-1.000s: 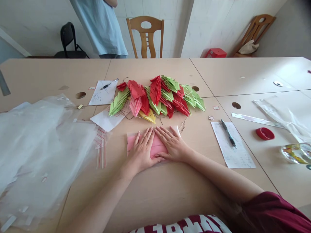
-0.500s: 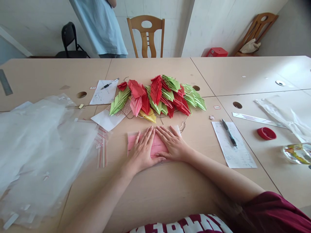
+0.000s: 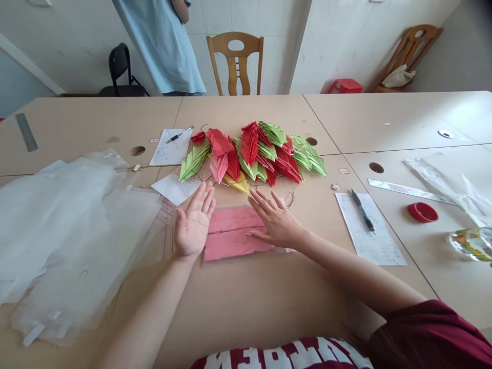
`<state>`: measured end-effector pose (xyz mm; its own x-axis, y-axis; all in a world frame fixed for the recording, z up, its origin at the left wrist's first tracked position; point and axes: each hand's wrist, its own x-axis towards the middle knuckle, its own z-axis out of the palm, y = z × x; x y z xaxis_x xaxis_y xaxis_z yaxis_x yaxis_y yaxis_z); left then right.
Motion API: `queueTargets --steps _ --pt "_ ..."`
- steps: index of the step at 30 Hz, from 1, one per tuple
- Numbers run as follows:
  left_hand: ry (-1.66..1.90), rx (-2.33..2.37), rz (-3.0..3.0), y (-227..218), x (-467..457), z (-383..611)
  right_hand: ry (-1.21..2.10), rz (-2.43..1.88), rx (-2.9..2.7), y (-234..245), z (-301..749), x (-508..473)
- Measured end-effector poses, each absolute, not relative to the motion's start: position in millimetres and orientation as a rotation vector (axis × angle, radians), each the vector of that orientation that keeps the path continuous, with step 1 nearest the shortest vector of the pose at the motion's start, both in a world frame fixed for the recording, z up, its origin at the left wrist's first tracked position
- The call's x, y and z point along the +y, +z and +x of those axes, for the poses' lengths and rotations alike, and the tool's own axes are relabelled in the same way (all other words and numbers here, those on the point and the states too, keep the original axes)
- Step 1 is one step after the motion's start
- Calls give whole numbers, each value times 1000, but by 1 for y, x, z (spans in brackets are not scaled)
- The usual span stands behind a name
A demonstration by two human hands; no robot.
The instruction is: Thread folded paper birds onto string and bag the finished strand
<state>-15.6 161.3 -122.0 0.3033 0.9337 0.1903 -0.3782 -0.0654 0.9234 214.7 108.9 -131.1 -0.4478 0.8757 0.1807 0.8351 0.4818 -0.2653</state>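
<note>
Flat on the table in front of me lies a clear plastic bag with folded pink paper [image 3: 234, 237] inside. My left hand [image 3: 195, 220] is open at the bag's left side, palm turned up and holding nothing. Over the right part of the bag, my right hand [image 3: 274, 219] is open with fingers spread, palm down; whether it touches the plastic I cannot tell. Just beyond the bag is a heap of folded paper pieces [image 3: 249, 151] in red, green, pink and yellow, with dark strings trailing from it.
Clear plastic bags [image 3: 77, 225] are piled at left. A written sheet [image 3: 371, 243] with a pen [image 3: 362, 209] lies at right, near a red tape roll [image 3: 422, 211] and a glass [image 3: 471, 243]. A person in light blue [image 3: 161, 46] stands across the table [image 3: 238, 318].
My left hand has lifted off the pink paper, moved left and turned palm up, uncovering more of the bag. The right hand stays over the right part.
</note>
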Motion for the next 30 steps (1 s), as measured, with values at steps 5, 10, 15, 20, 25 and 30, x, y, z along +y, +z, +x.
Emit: queueTargets --steps 5,10,15,20,25,30 --pt "1343 664 1218 -100 166 -23 221 -1216 -2561 -128 187 115" --pt "1339 754 1332 -101 168 -31 296 -1180 -2607 -143 173 114" --pt "1300 817 1363 -107 171 -33 305 -1214 -2609 -146 174 115" --pt "1033 1076 1461 -107 176 -36 314 -1222 -2608 -146 171 115" --pt "709 1587 1628 -113 177 -47 273 -1141 -2561 -131 181 115" --pt "500 1718 1560 -112 158 -66 452 -1470 -1952 -111 228 106"
